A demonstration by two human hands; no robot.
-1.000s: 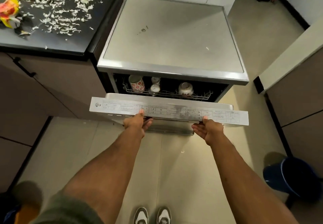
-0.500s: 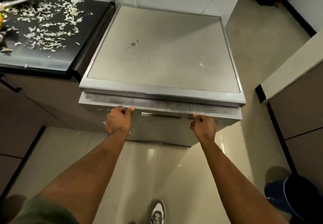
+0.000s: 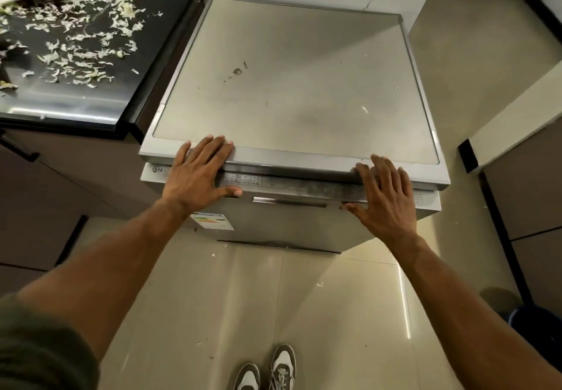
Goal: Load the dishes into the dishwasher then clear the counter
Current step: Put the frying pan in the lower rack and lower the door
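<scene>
Two hands: left hand [image 3: 197, 173] and right hand [image 3: 384, 196], both flat, fingers straight, holding nothing.
One dishwasher [image 3: 292, 85]: under both palms, door [image 3: 289, 219] shut.
One counter [image 3: 91, 107]: left of left hand, many scraps [image 3: 76, 40].
Change: door was open before.

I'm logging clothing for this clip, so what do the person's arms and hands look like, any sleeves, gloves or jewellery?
The left hand and right hand wear no gloves, and no rings or watch show. The left arm and right arm are uncovered past the elbows. A dark olive-green sleeve shows at the left upper arm; none is in view on the right.
</scene>
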